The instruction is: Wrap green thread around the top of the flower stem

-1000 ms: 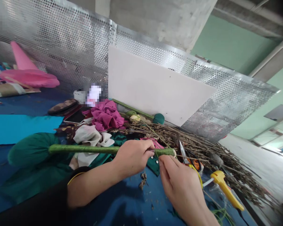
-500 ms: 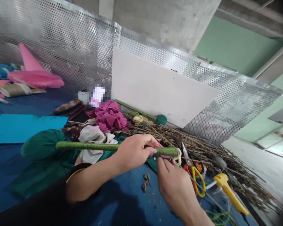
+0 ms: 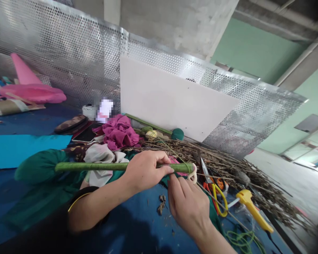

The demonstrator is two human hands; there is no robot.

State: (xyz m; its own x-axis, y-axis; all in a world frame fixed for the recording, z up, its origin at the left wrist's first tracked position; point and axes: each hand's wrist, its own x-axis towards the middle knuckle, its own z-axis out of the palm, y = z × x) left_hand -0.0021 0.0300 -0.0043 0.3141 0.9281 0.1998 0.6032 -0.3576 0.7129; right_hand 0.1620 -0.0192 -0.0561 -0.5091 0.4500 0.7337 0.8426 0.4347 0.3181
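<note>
A stick wound with green thread (image 3: pixel 95 167) lies level across the middle, its left end at a bulb of gathered dark green cloth (image 3: pixel 39 165). My left hand (image 3: pixel 145 171) is closed round it right of its middle, thumb pressed along its near side. Just below the stick, my right hand (image 3: pixel 189 204) has its fingers curled close to the left thumb; whatever they pinch is hidden. A pale cord loop (image 3: pixel 193 174) hangs at the stick's right end, where a thin green thread (image 3: pixel 175 151) also runs off behind.
Scissors (image 3: pixel 219 201) and a yellow glue gun (image 3: pixel 254 208) lie at right, with tangled green thread (image 3: pixel 241 240) nearby. Dry stems (image 3: pixel 214 158) stretch behind. Magenta cloth (image 3: pixel 119 132), a blue sheet (image 3: pixel 26 148) and a white board (image 3: pixel 172 95) are farther back.
My right hand has shifted slightly left under the stick, closer to the left thumb. The left hand keeps its grip. The whole view has moved a little.
</note>
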